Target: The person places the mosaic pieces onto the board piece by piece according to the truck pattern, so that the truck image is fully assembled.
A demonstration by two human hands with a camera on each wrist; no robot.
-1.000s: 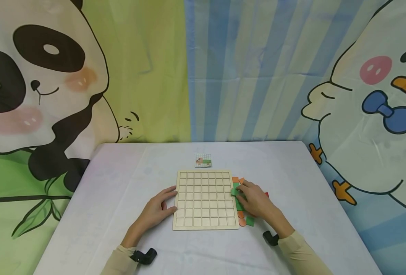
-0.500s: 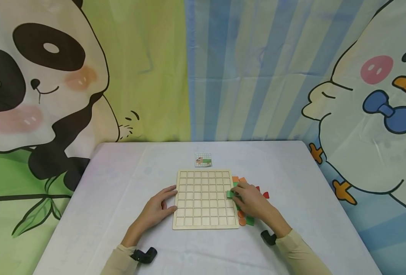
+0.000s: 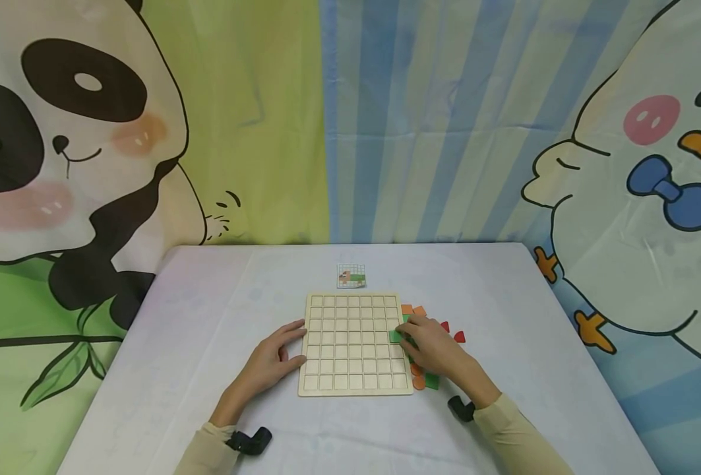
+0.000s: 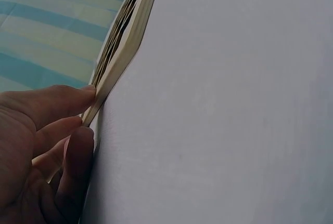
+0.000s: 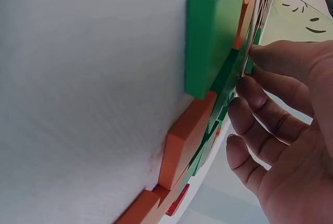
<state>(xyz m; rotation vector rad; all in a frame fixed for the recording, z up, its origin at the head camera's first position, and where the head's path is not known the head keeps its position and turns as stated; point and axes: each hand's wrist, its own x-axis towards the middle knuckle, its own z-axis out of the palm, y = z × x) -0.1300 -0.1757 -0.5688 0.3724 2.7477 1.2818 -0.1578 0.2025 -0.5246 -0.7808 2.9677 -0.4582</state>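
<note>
A pale wooden grid board [image 3: 355, 391] lies on the white table. At its left edge my left hand [image 3: 272, 358] rests its fingertips and thumb; the left wrist view shows the fingers [image 4: 67, 102] touching the board's side [image 4: 136, 31]. My right hand [image 3: 439, 346] pinches a small green square tile [image 3: 394, 336] over the board's right column. In the right wrist view the thumb [image 5: 281, 57] and a finger hold that green tile [image 5: 257, 35], partly hidden. Beneath this hand, loose green tiles [image 3: 431, 381] and round orange tiles [image 3: 417, 382] lie along the board's right edge.
A small picture card [image 3: 351, 276] with a coloured grid pattern lies beyond the board. Orange square tiles [image 3: 407, 309] sit at the board's upper right. Red tiles [image 3: 459, 337] lie to the right of my right hand. Patterned curtains [image 3: 421, 132] hang behind the table.
My right hand has moved slightly left, carrying the green tile from the board's right edge over its rightmost column. Red tiles show more now. The left hand stays put.
</note>
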